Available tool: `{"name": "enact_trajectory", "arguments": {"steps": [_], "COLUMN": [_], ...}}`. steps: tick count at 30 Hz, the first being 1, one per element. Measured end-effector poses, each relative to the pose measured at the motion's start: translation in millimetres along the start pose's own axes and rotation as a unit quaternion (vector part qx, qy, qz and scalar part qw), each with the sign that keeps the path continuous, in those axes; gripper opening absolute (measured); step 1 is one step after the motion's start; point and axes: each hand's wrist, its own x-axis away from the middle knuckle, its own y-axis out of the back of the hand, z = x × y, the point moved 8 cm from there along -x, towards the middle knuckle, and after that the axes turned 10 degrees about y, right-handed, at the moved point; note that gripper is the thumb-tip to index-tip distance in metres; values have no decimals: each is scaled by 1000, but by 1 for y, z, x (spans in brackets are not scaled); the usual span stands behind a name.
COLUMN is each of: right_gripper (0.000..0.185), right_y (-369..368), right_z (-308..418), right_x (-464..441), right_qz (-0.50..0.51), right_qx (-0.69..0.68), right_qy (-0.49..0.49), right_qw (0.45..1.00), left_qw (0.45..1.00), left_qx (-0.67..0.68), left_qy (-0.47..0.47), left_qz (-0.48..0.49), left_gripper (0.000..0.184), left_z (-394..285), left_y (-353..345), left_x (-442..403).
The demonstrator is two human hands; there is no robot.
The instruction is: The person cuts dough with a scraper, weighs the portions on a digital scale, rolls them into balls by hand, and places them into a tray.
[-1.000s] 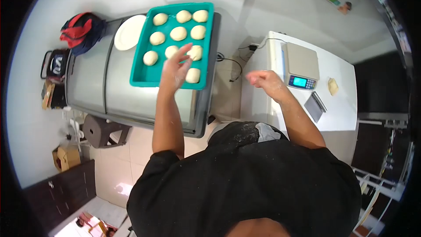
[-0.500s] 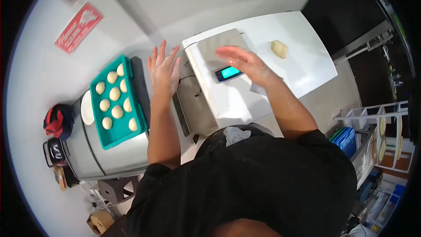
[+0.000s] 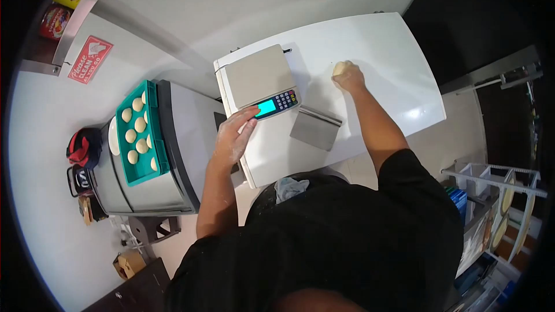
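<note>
My right hand is wrapped round a pale piece of dough on the white table. My left hand is at the front left corner of a digital scale, fingertips by its lit display; its fingers are stretched out and it holds nothing. A metal scraper lies on the table in front of the scale, between my two hands. Several round dough balls sit in a teal tray at the left.
The tray rests on a steel-topped chest beside a white plate. A red and dark bag is at the far left. Shelves with round boards stand at the right. A grey cloth hangs at my waist.
The view has turned toward the white table. My right hand has gone from above the scale to the dough and closed on it. My left hand has come down to the scale's display.
</note>
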Motion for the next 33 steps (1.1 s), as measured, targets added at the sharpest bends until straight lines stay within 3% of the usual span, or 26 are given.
{"name": "enact_trajectory", "arguments": {"steps": [1,2,3,8,10,14,17,18,19,20,25,27,30,33], "right_gripper": [64,62,60,60,56,57,57,55,53,52,39,41,39,37], "right_y": [-23,-44,-63,-1,16,41,14,2,-2,11,18,-5,-20,-31], "right_z": [-26,-43,-43,32,95,209,244,231,221,217,140,113,90,85], "right_x": [0,4,11,59,55,27,7,-12,-26,-33,17,45,103,130], "right_qz": [70,140,206,215,230,234,290,171,40,-96,38,181,200,156], "right_qx": [-189,-368,-530,-588,-674,-716,-652,-520,-362,-186,-310,-221,-184,-108], "right_qy": [-48,-96,-143,-96,-13,69,58,111,158,198,180,170,202,269], "right_qw": [978,914,810,774,702,654,698,830,918,958,933,943,941,944], "left_qw": [1000,999,997,991,985,980,978,976,973,973,962,953,952,955], "left_qx": [11,22,33,45,87,115,98,74,49,47,125,151,160,167], "left_qy": [18,37,55,107,134,142,170,197,223,221,221,235,236,216], "left_qz": [-11,-22,-32,-73,-65,-74,-65,-53,-41,-44,-102,-116,-113,-114], "left_gripper": [28,29,31,31,31,30,29,29,29,29,27,27,27,26], "left_z": [0,0,1,8,19,28,23,21,23,25,64,81,88,75], "left_y": [5,9,12,20,16,16,21,25,29,34,41,39,30,27], "left_x": [1,3,6,20,24,33,41,45,47,49,83,91,86,62]}}
